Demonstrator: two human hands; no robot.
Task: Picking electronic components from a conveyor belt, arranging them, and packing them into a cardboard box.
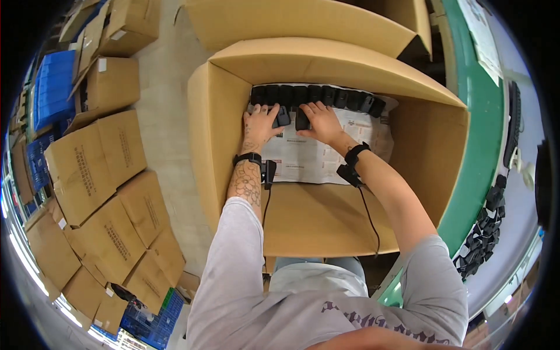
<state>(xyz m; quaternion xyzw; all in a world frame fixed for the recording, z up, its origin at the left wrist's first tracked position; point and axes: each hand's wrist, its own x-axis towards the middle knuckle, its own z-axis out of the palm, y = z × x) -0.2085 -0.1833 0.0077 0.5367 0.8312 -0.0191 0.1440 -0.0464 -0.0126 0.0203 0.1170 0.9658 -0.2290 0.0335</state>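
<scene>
Both my hands reach down into a large open cardboard box (216,116). A printed paper sheet (309,157) lines its bottom. Along the far wall stands a row of small black blocks (326,96). My left hand (259,122) presses one black block (282,116) onto the paper just in front of that row. My right hand (322,121) holds another black block (302,119) right beside it. Each wrist carries a black band with a small device and a cable.
Another open carton (303,23) stands behind the box. Several closed cartons (99,169) and blue crates (52,87) crowd the floor on the left. On the right runs a green-edged table (484,134) with a pile of black blocks (481,239).
</scene>
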